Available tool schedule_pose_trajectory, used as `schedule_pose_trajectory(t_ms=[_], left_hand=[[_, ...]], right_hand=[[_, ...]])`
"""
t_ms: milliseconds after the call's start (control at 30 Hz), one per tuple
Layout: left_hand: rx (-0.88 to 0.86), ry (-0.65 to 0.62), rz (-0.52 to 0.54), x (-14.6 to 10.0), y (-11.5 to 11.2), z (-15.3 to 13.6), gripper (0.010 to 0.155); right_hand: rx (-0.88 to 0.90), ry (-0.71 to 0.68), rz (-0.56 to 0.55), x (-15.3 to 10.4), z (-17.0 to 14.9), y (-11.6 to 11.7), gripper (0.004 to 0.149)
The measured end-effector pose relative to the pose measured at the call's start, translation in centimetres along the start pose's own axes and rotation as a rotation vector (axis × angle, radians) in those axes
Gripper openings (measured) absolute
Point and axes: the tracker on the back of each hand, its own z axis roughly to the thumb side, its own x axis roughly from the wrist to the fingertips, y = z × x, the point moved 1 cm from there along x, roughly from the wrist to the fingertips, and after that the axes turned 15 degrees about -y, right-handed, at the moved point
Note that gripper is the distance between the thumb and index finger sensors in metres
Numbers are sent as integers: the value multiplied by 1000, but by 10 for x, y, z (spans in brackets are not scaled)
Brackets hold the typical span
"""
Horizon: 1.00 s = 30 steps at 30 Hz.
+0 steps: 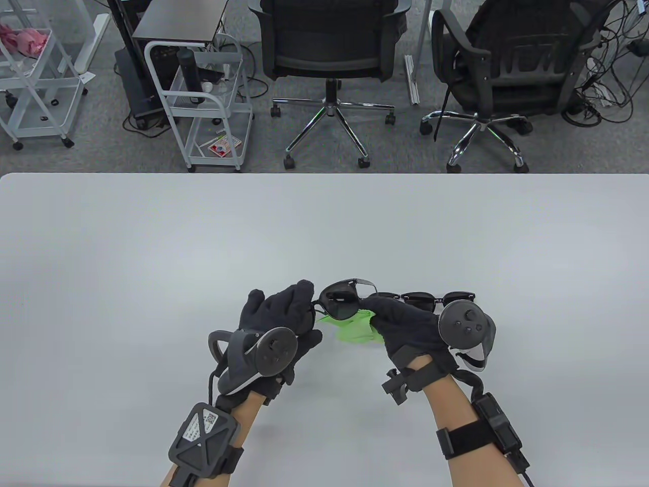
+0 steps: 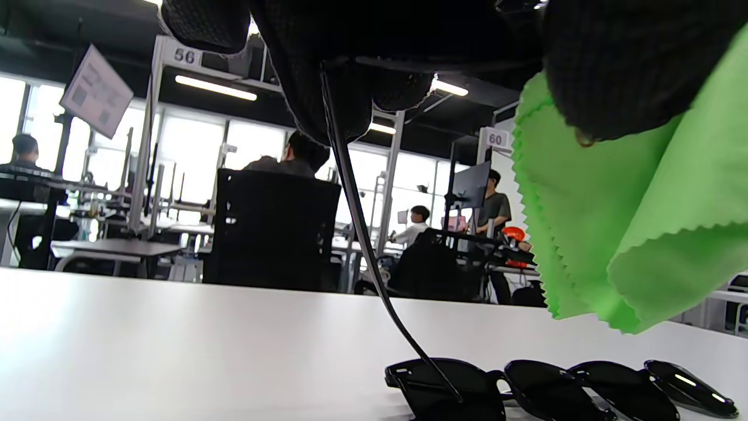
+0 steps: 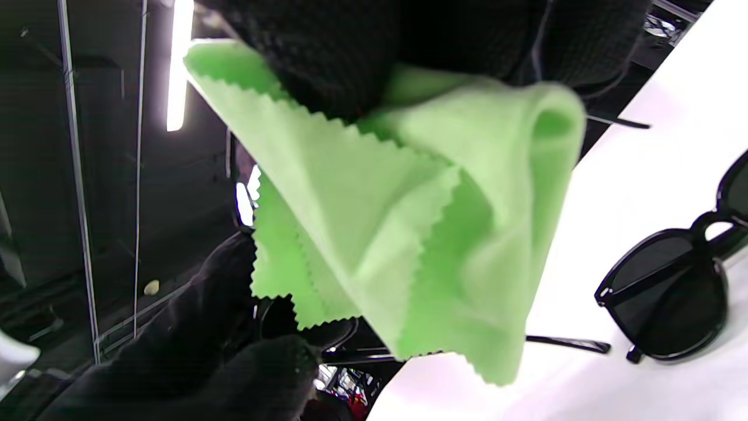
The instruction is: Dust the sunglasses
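Note:
My left hand [image 1: 296, 314] holds a pair of dark aviator sunglasses [image 1: 344, 300] by one end, lifted off the white table [image 1: 324, 228]. One temple arm [image 2: 359, 234] hangs down below the fingers [image 2: 327, 70]. My right hand [image 1: 380, 310] pinches a green cloth [image 1: 355, 328] and presses it against the held pair's lens from the right. In the right wrist view the green cloth [image 3: 409, 234] drapes below the right fingers [image 3: 345, 58], with the left glove [image 3: 193, 351] behind it. The cloth [image 2: 631, 222] also hangs at the right of the left wrist view.
Two more black sunglasses [image 1: 421, 300] [image 1: 459, 297] lie side by side on the table just behind my right hand; they show as pairs [image 2: 450, 386] [image 3: 672, 304] in the wrist views. Office chairs [image 1: 329, 61] and a white cart [image 1: 203, 101] stand beyond the far edge.

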Motion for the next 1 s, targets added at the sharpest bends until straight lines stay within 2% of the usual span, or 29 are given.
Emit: schedule_pose_trajectory(t_ms=[300,600,733,867,933,1000], left_hand=[[261,-37,47,0,10,12,88],[286,-27,59,0,15,9,87],[215,-59,40,0,13,8,86],[264,-68,35,2,11,14,86],[234,-74,41,1,11,14,86],[278,-82,45,1,13,15,86]], right_hand=[[308,124,-11,-6,-17,8,37],[444,139,-9,-7,-22,13,39],[313,99,-27,-6,-17,7,39],[419,94,-6,-6,-18,11,40],[392,91,10,-5,-17,11,41],[396,89,19,-5,-17,12,41]])
